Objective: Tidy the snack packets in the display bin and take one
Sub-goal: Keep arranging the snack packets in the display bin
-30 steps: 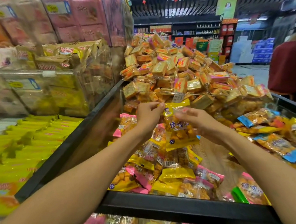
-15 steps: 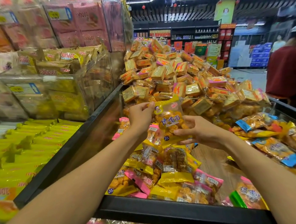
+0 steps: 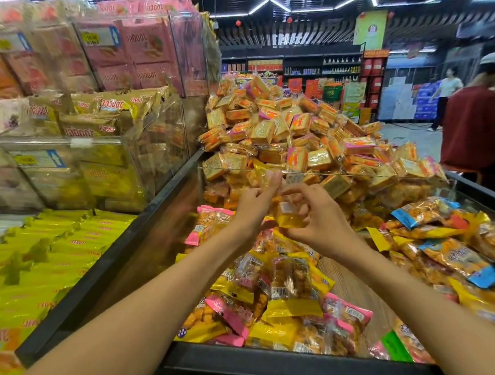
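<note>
Since a second ago, the yellow snack packet (image 3: 287, 214) has turned from a hanging, face-on display to a blurred, tilted bundle held between both hands. Left hand (image 3: 253, 203) touches its upper edge, fingers half-curled; right hand (image 3: 317, 221) curls round its lower part. Packet hovers above the display bin (image 3: 298, 372), over the loose pile (image 3: 284, 296). Judged: one packet is taken, tidying remains.
</note>
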A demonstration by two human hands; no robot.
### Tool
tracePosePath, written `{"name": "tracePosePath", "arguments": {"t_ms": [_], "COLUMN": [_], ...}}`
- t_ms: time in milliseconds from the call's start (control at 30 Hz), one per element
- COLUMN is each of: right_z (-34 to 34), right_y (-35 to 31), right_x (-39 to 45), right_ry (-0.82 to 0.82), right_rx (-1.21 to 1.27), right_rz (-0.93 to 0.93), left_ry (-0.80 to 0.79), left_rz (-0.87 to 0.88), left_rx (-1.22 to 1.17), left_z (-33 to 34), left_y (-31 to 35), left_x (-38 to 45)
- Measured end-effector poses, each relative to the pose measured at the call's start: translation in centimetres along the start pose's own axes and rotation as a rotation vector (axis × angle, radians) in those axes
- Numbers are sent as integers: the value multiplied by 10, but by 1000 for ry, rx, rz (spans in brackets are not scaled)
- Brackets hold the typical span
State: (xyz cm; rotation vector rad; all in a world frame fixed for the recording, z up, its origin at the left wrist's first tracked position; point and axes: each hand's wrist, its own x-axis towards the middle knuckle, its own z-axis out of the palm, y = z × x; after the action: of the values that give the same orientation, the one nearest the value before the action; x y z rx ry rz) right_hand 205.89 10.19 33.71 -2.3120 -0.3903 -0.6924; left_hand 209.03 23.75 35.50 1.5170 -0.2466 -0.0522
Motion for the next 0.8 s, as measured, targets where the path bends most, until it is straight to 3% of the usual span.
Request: {"name": "tracePosePath", "arguments": {"t_ms": [67,133,200,300,400,567,800], "right_z": [0,-4,-9,-18,-19,-18,-15], "right_y": [-3,-7,-7,1,4,10,11], "right_x": [0,2,5,11,13,14,12], "right_ry": [-80,-115,-59,110,98,154,125], "right_rx": [0,192,440,505,622,695,623], "right_rz": [-30,44,159,299,430,466,469], "left_ry": [5,10,5,-52,-165,-273,-130], "left_rz": [9,7,-13,-32,-65,-40,29], "left_rx": [15,-1,-21,-13,8,37,85], "left_z": [-4,-7,-10,-6,0,2,-2], "left_y": [-3,-2,1,8,8,4,5], "left_x": [3,3,4,1,-5,-6,-3]}}
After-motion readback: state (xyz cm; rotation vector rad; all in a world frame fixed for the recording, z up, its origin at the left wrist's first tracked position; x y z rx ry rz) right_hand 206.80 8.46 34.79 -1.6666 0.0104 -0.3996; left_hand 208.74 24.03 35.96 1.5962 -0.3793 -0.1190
